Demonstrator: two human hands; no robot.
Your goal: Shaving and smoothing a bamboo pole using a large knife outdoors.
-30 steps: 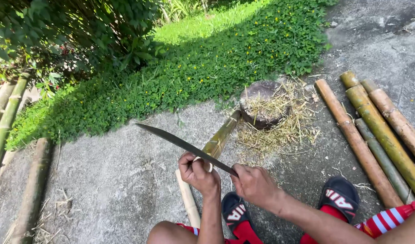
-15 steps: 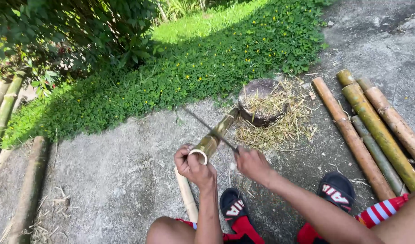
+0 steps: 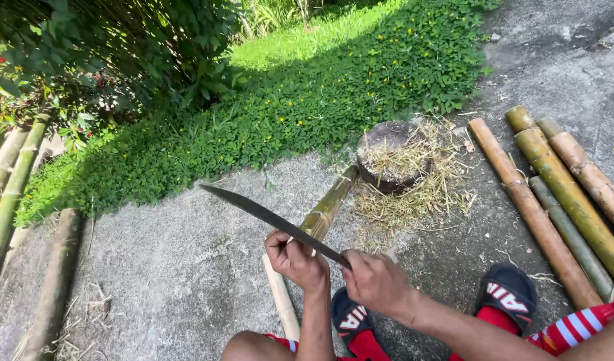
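a grey concrete ground (image 3: 153,267) fills most of the view, bordered at the top by a broad patch of green ground cover (image 3: 307,107) with small yellow flowers and by leafy shrubs (image 3: 86,53) in shade. several long bamboo poles (image 3: 561,194) are laid side by side on the right, and other bamboo poles (image 3: 13,194) are seen lying along the left edge. a round dark stump (image 3: 394,157) stands near the greenery, ringed by a scatter of dry bamboo shavings (image 3: 420,194). a short bamboo piece (image 3: 327,210) is propped with its far end against the stump and its near end held in the left hand (image 3: 297,257), whose grip is closed around it. a long dark blade (image 3: 267,217) is held across the top of the bamboo piece, pointing up and to the left; its handle is enclosed by the closed grip of the right hand (image 3: 377,284). a pale stick (image 3: 280,304) lies on the ground beside the left forearm. black sandals (image 3: 511,294) with red socks are seen at the bottom
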